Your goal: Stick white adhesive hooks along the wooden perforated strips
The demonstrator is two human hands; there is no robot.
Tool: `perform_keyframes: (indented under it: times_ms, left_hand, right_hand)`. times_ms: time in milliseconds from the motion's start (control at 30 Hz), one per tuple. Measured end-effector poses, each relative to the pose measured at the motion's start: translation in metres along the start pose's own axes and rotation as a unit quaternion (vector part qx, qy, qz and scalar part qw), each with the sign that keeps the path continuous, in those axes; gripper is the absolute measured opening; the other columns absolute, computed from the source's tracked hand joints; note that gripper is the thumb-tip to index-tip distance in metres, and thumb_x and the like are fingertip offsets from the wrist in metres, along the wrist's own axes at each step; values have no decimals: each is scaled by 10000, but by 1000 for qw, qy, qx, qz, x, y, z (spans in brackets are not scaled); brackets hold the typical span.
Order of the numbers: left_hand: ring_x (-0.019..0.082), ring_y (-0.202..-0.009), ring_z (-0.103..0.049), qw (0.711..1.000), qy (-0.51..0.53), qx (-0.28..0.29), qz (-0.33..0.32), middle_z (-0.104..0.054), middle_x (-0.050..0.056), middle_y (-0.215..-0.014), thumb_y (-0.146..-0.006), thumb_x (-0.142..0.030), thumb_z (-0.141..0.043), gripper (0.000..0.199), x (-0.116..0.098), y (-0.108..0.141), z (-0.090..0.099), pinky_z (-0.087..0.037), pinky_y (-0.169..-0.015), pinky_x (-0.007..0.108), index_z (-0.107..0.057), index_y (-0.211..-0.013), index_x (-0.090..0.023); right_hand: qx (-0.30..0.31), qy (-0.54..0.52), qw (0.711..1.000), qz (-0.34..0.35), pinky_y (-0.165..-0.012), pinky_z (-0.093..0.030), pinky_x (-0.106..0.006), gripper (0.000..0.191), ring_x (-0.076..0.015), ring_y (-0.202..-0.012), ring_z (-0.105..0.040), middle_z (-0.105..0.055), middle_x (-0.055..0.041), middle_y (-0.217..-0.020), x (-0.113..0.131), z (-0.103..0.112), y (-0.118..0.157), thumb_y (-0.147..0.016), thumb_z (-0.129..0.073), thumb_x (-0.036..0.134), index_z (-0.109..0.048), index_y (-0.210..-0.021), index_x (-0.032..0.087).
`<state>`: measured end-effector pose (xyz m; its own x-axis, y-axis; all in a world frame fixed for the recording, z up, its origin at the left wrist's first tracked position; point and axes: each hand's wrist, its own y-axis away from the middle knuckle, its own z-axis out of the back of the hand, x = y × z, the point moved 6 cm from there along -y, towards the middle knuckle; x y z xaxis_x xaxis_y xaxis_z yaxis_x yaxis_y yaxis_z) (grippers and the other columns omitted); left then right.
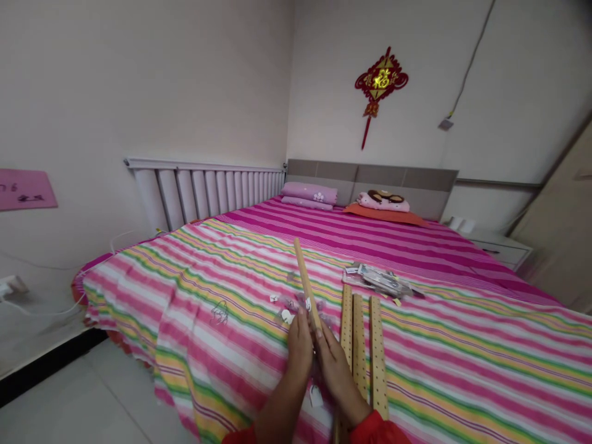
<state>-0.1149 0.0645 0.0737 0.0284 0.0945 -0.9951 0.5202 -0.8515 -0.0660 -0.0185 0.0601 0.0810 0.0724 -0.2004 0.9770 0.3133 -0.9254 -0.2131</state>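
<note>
Both my hands are together at the lower middle of the head view, above the striped bedspread [217,345]. A slim wooden strip [304,274] tilts up and away from between them. My left hand [300,342] presses on its left side, and my right hand [330,354] closes on its right side. The strip's near end is hidden by my hands. To the right lie three wooden strips with rows of holes [378,351], side by side. Behind my hands are small clear plastic bags with white tags [287,316], their contents too small to make out.
Clear plastic packages [383,280] lie beyond the strips. A tangle of thin dark wire or thread [219,313] rests on the left of the bedspread. Pillows [309,194] sit by the headboard [324,176], a radiator [208,188] lines the left wall, and a white bedside cabinet [499,246] stands right.
</note>
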Motion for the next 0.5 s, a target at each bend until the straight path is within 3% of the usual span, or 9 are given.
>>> perform_keyframes:
  times_ms: [100,167,233,267,333,400,500]
  left_hand:
    - [211,-734,-600,1000,5,-7,7,-645,78,-754,-853,-603,-318,510,0,-4,-1,-478,-712,340,-584,-762,-177]
    - [213,-724,-596,1000,-11,-17,-6,-638,71,-739,-850,-597,-325,492,0,-9,0,-479,-716,347,-573,-752,-184]
    - [223,-764,-606,999,-25,-20,-12,-653,84,-774,-860,-581,-308,491,2,-14,1,-482,-749,359,-580,-774,-181]
    - [229,-794,-612,999,-34,-21,-13,-663,94,-806,-868,-570,-294,496,4,-16,2,-481,-773,365,-587,-791,-178]
    - [237,-827,-622,998,-59,-12,-22,-676,108,-846,-884,-553,-261,512,7,-20,5,-482,-797,376,-598,-817,-174]
    - [241,-874,-627,994,-93,3,-51,-684,115,-904,-892,-530,-264,500,8,-23,9,-480,-826,382,-613,-883,-172]
    - [251,-1034,-596,983,-151,8,-108,-673,128,-1065,-879,-478,-350,440,6,-25,20,-436,-939,406,-626,-1037,-173]
  right_hand:
    - [-3,18,1000,9,-1132,-255,-408,557,-226,-1336,-387,-485,-55,-1422,1,0,0,-876,-464,552,-504,-1338,242]
    - [-15,18,1000,7,-1081,-347,-413,580,-249,-1258,-480,-581,-86,-1317,-1,-1,-1,-839,-507,581,-555,-1291,221]
    - [-16,-8,1000,-22,-820,-542,-376,601,-235,-930,-666,-710,-84,-998,-7,-3,-2,-827,-508,601,-554,-1287,217]
    - [-13,-30,998,-44,-614,-562,-326,619,-200,-684,-674,-702,-46,-797,-10,-4,-2,-826,-500,609,-530,-1304,216]
    - [-5,-78,993,-90,-334,-408,-233,666,-116,-343,-488,-565,51,-545,-14,-6,-1,-814,-503,626,-476,-1331,208]
    - [-5,-108,987,-115,-276,-304,-198,670,-73,-267,-372,-500,86,-503,-13,-4,4,-785,-538,636,-489,-1287,194]
    - [-23,-111,986,-120,-296,-319,-193,551,-78,-288,-402,-493,80,-472,-3,8,19,-771,-548,647,-585,-1067,184]
